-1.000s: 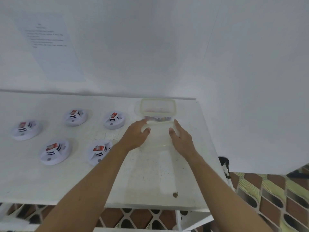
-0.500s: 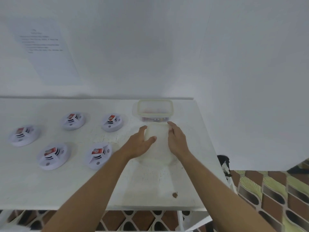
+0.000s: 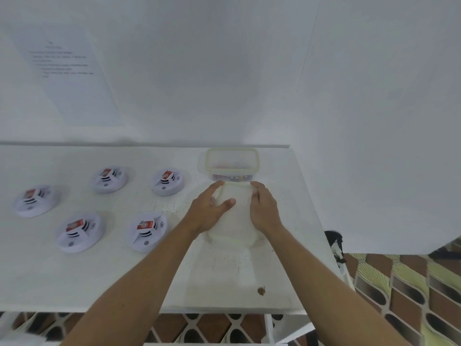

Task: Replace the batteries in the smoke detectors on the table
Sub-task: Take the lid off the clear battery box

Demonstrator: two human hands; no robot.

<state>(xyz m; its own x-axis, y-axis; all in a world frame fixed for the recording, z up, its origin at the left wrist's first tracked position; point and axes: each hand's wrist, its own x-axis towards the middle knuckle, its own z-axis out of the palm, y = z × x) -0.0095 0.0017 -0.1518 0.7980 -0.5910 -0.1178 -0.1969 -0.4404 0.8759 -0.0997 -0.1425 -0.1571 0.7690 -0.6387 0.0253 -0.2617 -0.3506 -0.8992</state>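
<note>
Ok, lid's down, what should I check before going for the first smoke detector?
1. Container open: ok.
2. Lid lying on the table: ok.
3. Hands free: not ok; left hand rests on lid, right hand grips its edge.
4. Five smoke detectors lie with red batteries exposed: ok.
5. Fresh batteries in container: cannot tell; only coloured shapes through its wall.

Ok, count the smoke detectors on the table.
5. Back row: smoke detector far left, one mid-left, one centre. Front row: two. None appears hidden.
</note>
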